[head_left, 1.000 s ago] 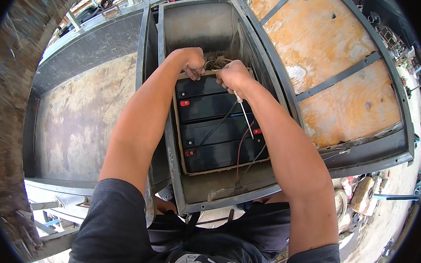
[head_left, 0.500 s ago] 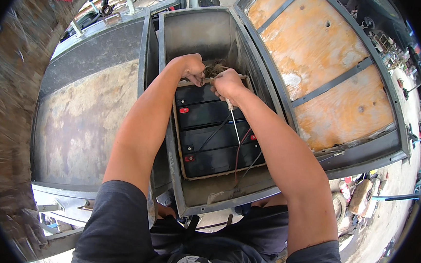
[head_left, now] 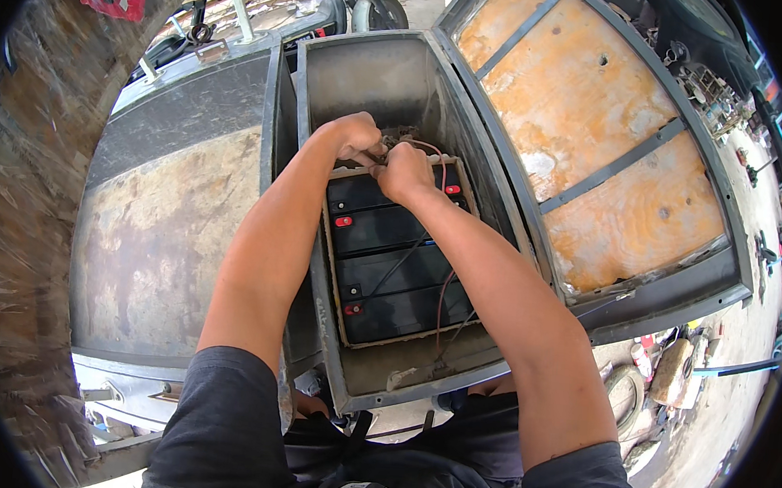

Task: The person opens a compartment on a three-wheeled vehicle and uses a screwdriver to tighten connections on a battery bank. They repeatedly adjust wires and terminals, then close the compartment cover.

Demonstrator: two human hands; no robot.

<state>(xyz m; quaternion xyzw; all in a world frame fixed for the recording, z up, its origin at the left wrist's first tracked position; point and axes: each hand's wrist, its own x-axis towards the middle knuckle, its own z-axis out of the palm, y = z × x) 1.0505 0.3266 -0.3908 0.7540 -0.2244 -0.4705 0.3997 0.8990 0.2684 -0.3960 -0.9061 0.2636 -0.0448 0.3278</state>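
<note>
Black batteries [head_left: 404, 319] with red-capped terminals sit side by side inside an open metal box [head_left: 331, 347]. Over their far end, my left hand [head_left: 355, 139] is closed, its fingertips pinched near some wiring. Close against it, my right hand [head_left: 407, 174] is also closed, knuckles up. What either hand holds is hidden between the fingers. A reddish wire [head_left: 445, 164] curves from beside the right hand to the far right terminal. Another reddish wire [head_left: 441, 316] and a dark wire [head_left: 398, 270] run across the nearer batteries.
A hinged lid with a stained wooden panel [head_left: 600, 104] stands open at the right. To the left lies a flat, worn metal deck [head_left: 163, 255]. A brown, rough upright panel [head_left: 21, 218] rises at the far left. Assorted items and a coiled hose [head_left: 623, 396] lie on the ground at right.
The right hand has moved left, closer to the left hand. The screwdriver that hung from it, shaft toward me, no longer shows. The reddish wire and far right terminal have come into sight.
</note>
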